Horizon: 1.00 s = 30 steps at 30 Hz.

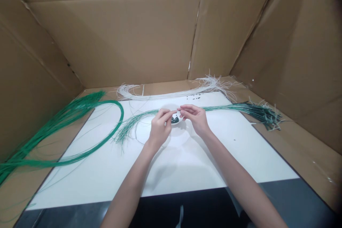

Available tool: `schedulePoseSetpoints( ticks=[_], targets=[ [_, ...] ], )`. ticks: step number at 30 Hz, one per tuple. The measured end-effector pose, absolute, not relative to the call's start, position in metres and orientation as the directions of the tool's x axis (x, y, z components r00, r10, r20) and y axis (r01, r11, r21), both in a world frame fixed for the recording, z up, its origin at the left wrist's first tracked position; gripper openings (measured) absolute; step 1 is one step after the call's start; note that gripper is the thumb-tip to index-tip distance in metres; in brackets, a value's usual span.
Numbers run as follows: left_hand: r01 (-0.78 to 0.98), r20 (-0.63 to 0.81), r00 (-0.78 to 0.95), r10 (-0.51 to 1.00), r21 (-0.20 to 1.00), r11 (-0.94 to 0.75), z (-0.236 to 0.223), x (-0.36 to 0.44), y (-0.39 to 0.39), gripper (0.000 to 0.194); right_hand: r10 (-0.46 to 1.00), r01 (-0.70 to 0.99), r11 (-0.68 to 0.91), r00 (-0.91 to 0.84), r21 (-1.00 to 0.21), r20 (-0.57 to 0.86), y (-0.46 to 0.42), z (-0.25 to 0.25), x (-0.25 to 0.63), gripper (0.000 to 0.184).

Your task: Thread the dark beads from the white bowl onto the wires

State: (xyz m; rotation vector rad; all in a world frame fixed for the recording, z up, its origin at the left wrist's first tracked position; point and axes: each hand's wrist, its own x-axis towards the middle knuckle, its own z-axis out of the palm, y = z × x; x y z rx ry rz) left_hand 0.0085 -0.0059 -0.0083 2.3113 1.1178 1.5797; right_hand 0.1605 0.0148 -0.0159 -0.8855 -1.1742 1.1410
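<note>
The left hand [160, 128] and right hand [193, 117] curl just above a small white dish [180, 123] of dark beads [175, 120], near the middle — both grips half-closed, any pinch impossible to tell; green wire strands [227, 107] pass just behind.

Green wire strands [139, 117] run just beyond the left hand [160, 127] and right hand [192, 117]; white wire strands [171, 94] and cardboard walls [112, 39] block the far side.

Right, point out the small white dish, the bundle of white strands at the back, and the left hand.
Small white dish [180, 121]: head view, on its rim, right of the dark beads.
Bundle of white strands [171, 95]: head view, on the middle of its long arc.
Left hand [160, 128]: head view, on the back of the hand.
</note>
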Motion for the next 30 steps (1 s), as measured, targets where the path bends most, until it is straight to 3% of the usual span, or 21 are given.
schedulePoseSetpoints(
  ticks=[5,14,30],
  targets=[
    [0.493,0.745,0.178,0.643,0.498,-0.714,-0.0081,0.0083,-0.0064,0.027,0.972,-0.138,0.232,-0.011,-0.963,0.235,0.0145,-0.0160,0.1601,0.020],
    [0.490,0.743,0.189,0.642,0.496,-0.717,-0.0086,0.0081,-0.0060,0.027,0.972,-0.166,0.232,-0.009,-0.959,0.236,0.0144,-0.0141,0.1604,0.016],
    [0.490,0.736,0.201,0.646,0.496,-0.717,-0.0109,0.0085,-0.0049,0.027,0.968,-0.110,0.248,-0.020,-0.962,0.252,0.0121,-0.0133,0.1583,0.018]
  ],
)
